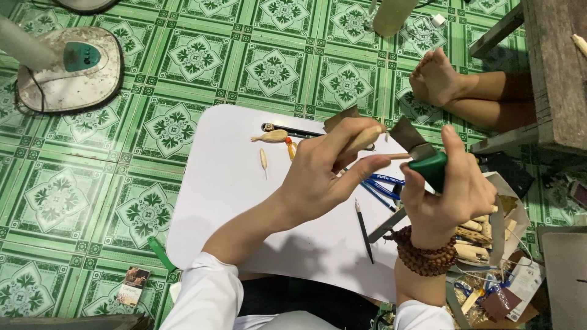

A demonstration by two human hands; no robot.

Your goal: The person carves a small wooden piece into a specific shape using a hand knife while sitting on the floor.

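Wooden piece [362,140] between left fingers [342,137]; green-handled knife [422,156] in right hand [449,189]

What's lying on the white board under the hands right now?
On the white board: two carved wooden pieces, a pencil, blue pens partly covered. Whatever lies directly beneath the left hand and right hand is hidden.

Head camera, looking steeply down

Worn on the person's head, it faces down and forward, close above the white board [244,183]; green tiled floor [202,61] lies beyond and left of the board. Only one view.
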